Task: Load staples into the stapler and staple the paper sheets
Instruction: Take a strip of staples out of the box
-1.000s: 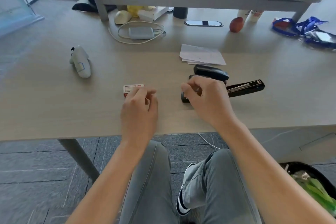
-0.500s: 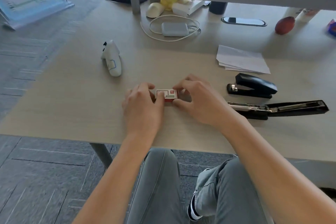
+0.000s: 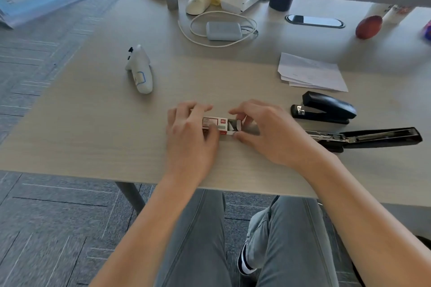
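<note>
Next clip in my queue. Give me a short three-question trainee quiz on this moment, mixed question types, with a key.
1. True or false: the stapler lying nearest the right hand is swung open.
2. What is the left hand holding? A) the paper sheets B) the staple box C) the white controller
3. Fill in: the paper sheets lie on the desk just beyond the closed ____.

Key: 1. True. 2. B, the staple box, its right end open. 3. Stapler; the second stapler sits shut between the sheets and the opened one.
</note>
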`<action>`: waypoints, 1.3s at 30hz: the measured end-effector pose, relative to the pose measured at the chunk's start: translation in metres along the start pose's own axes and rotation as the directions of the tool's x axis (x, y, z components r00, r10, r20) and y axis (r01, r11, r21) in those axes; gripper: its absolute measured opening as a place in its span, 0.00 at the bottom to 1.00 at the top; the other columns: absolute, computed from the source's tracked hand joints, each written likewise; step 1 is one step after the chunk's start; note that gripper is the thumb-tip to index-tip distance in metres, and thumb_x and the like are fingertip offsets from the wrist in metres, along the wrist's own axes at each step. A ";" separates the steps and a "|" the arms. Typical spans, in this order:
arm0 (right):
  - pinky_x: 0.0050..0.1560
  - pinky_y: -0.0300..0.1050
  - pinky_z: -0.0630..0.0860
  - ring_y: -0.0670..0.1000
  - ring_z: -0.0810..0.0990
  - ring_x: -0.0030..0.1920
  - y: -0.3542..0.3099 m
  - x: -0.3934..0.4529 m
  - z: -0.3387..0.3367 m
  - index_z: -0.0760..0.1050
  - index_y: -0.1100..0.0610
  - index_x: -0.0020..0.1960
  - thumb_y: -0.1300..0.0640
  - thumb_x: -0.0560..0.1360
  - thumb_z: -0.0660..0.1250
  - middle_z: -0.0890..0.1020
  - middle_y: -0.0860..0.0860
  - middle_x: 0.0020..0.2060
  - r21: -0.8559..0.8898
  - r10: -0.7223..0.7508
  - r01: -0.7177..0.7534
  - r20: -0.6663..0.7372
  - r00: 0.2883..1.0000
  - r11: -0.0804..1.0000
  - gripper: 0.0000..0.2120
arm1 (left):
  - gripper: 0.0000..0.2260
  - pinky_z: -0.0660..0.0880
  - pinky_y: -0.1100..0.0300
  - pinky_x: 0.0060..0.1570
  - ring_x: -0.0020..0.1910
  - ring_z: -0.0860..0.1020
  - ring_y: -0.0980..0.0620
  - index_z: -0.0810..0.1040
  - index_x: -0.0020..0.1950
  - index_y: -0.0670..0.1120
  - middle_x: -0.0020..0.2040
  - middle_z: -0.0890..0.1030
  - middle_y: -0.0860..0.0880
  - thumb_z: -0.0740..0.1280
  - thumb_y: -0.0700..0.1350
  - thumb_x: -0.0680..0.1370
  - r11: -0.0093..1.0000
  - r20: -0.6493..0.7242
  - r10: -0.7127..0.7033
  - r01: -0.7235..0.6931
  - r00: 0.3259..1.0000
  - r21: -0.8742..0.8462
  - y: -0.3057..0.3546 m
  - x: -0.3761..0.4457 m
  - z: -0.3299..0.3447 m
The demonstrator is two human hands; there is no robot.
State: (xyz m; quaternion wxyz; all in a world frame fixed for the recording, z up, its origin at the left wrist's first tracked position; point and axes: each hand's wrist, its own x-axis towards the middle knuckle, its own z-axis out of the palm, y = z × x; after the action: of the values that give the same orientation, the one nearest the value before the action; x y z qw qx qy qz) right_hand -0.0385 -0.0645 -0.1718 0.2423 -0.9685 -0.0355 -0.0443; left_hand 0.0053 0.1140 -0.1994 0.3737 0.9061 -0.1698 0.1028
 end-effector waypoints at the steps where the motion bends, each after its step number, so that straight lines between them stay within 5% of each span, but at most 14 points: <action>1: 0.59 0.53 0.77 0.51 0.80 0.55 -0.001 -0.001 0.000 0.79 0.52 0.67 0.55 0.76 0.75 0.81 0.46 0.53 0.005 0.005 -0.005 -0.011 1.000 1.000 0.20 | 0.19 0.71 0.50 0.61 0.63 0.70 0.46 0.79 0.65 0.47 0.62 0.77 0.47 0.67 0.45 0.75 0.998 0.033 0.061 -0.061 0.998 -0.006 0.002 -0.002 0.000; 5: 0.59 0.53 0.77 0.51 0.81 0.55 -0.004 -0.004 -0.002 0.77 0.52 0.66 0.55 0.75 0.75 0.83 0.46 0.53 0.009 0.022 -0.022 -0.023 0.999 1.000 0.20 | 0.21 0.66 0.53 0.63 0.65 0.71 0.49 0.77 0.68 0.47 0.63 0.78 0.51 0.69 0.43 0.74 0.987 0.174 0.154 -0.161 0.973 0.027 0.002 -0.005 0.006; 12: 0.52 0.50 0.77 0.51 0.80 0.49 0.001 -0.015 -0.010 0.78 0.51 0.55 0.55 0.74 0.76 0.81 0.46 0.48 -0.024 0.068 -0.069 -0.032 0.997 0.997 0.12 | 0.15 0.70 0.51 0.62 0.61 0.72 0.50 0.80 0.63 0.49 0.59 0.80 0.52 0.68 0.42 0.76 0.987 0.138 0.160 -0.163 0.977 0.008 -0.005 -0.007 0.011; 17: 0.48 0.48 0.75 0.50 0.78 0.47 -0.003 -0.018 -0.008 0.80 0.48 0.50 0.46 0.76 0.73 0.79 0.45 0.46 -0.020 0.110 -0.112 -0.071 0.991 0.994 0.08 | 0.15 0.70 0.51 0.63 0.61 0.72 0.50 0.80 0.63 0.49 0.59 0.80 0.52 0.69 0.42 0.76 0.986 0.142 0.163 -0.165 0.976 0.001 -0.005 -0.006 0.010; 28: 0.41 0.45 0.69 0.58 0.82 0.50 -0.029 0.006 -0.005 0.87 0.49 0.48 0.47 0.76 0.70 0.85 0.52 0.47 -0.206 0.403 -0.417 -0.109 0.909 0.885 0.09 | 0.15 0.71 0.50 0.64 0.62 0.73 0.49 0.80 0.63 0.48 0.59 0.80 0.51 0.68 0.43 0.76 0.986 0.133 0.164 -0.165 0.978 -0.005 -0.006 -0.007 0.012; 39: 0.47 0.51 0.82 0.51 0.84 0.42 -0.023 0.003 -0.001 0.85 0.51 0.39 0.50 0.72 0.77 0.86 0.48 0.36 0.202 0.477 -0.445 -0.154 0.865 0.872 0.06 | 0.16 0.72 0.49 0.61 0.60 0.74 0.47 0.80 0.63 0.47 0.58 0.81 0.50 0.68 0.42 0.76 0.983 0.127 0.181 -0.182 0.975 -0.004 -0.005 -0.007 0.010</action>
State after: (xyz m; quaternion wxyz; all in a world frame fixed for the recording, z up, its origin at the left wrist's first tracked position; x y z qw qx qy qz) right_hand -0.0378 -0.0443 -0.1598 0.3249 -0.9168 0.2185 -0.0788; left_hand 0.0015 0.1112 -0.2119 0.3479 0.8929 -0.2747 0.0794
